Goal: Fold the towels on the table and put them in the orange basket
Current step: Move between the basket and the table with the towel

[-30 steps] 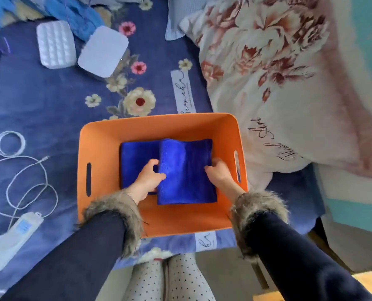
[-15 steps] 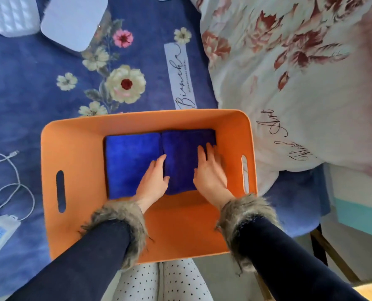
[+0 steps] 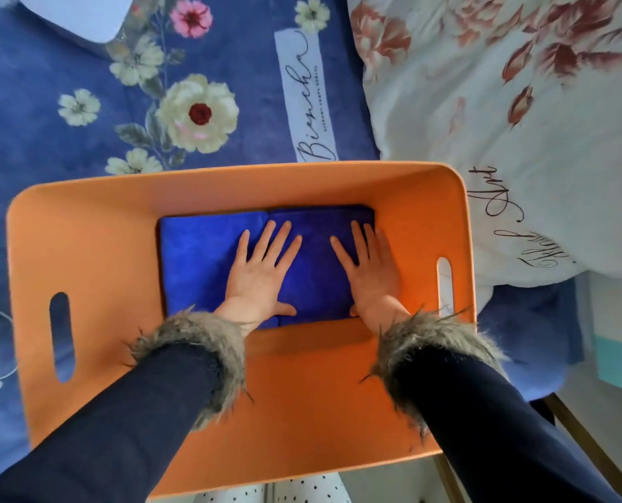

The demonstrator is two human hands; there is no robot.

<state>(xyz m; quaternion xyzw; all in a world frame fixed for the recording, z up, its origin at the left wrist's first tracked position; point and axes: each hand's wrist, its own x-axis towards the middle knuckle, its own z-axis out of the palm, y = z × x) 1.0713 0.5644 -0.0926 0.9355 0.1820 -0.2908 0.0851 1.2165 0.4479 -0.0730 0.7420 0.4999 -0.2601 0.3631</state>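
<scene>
A blue floral cloth (image 3: 48, 147) covered the tabletop under the orange basket (image 3: 84, 241). Both hands, left hand (image 3: 262, 274) and right hand (image 3: 369, 270), lay spread flat, pressing two folded blue towels (image 3: 200, 259) inside.

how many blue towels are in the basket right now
2. The left towel lies folded on the basket floor, and the right towel sits beside it, touching, under both flat hands. More could be hidden beneath them.

Both hands lie flat, palms down, with fingers straight and spread. The left hand (image 3: 260, 275) and right hand (image 3: 369, 274) extend forward side by side. Dark sleeves with fur cuffs cover both forearms.
</scene>
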